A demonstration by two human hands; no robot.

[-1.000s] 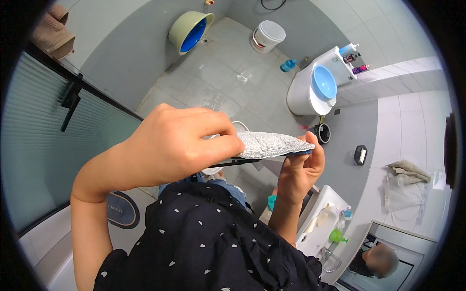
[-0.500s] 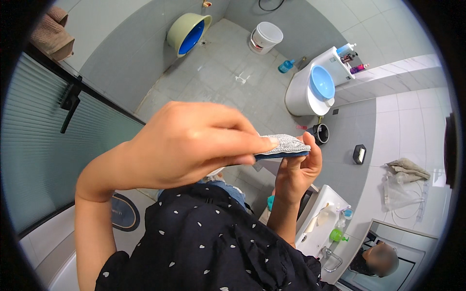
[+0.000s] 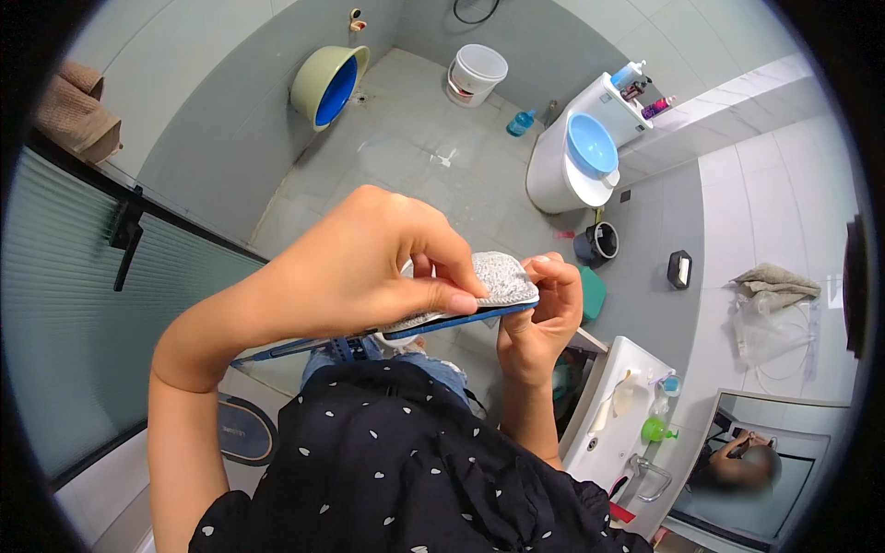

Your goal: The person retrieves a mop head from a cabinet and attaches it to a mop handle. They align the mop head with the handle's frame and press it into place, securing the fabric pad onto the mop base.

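Observation:
Before my chest is a flat mop head, its speckled grey-white fabric pad [image 3: 505, 275] lying over a thin blue base plate [image 3: 461, 321]. My left hand [image 3: 378, 263] is closed, pinching the pad's near edge between thumb and fingers. At the right end, my right hand [image 3: 544, 309] grips the pad and base, thumb below and fingers at the upper edge. Out from under my left forearm runs a blue-grey pole [image 3: 281, 350]; whether it joins the base is hidden. Much of the pad's left part lies behind my left hand.
On the floor stand a white bucket [image 3: 479, 69], a blue bottle [image 3: 521, 123] and a dark bin [image 3: 599, 241]. A yellow-green tub [image 3: 318, 83] leans by the left wall. A light-blue basin [image 3: 590, 138] sits on the toilet [image 3: 551, 175]. The sink [image 3: 599, 415] is at right, the glass door [image 3: 120, 286] at left.
The mop head and both hands have shifted left in the picture, and more of the pad shows. My left thumb has moved down to the pad's near edge. The pole has come into sight.

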